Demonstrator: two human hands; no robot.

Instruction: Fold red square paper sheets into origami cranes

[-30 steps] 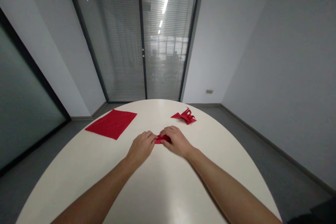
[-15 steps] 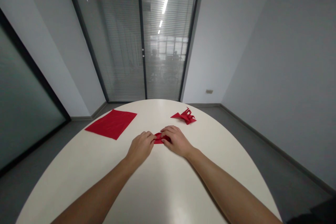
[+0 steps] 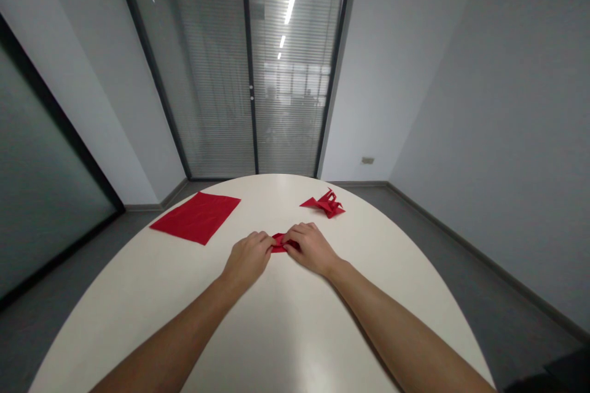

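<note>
A small piece of folded red paper (image 3: 279,248) lies on the white table between my two hands, partly covered by my fingers. My left hand (image 3: 249,258) is closed, its thumb and fingertips gripping the paper's left end. On the other side my right hand (image 3: 311,249) has its fingers curled over the right part of the paper, with the thumb pressed at the near edge. Both hands rest close to the tabletop, a short gap apart. How the folds run beneath the fingers is hidden.
A flat sheet of red paper (image 3: 198,218) lies at the table's far left edge. Folded red paper cranes (image 3: 327,202) sit together beyond my right hand. The round white table (image 3: 286,319) fills the foreground; a glass partition with blinds (image 3: 216,73) stands behind it.
Almost nothing differs. My right fingers have dipped very slightly, and my left hand has shifted a touch to the right along the paper.
</note>
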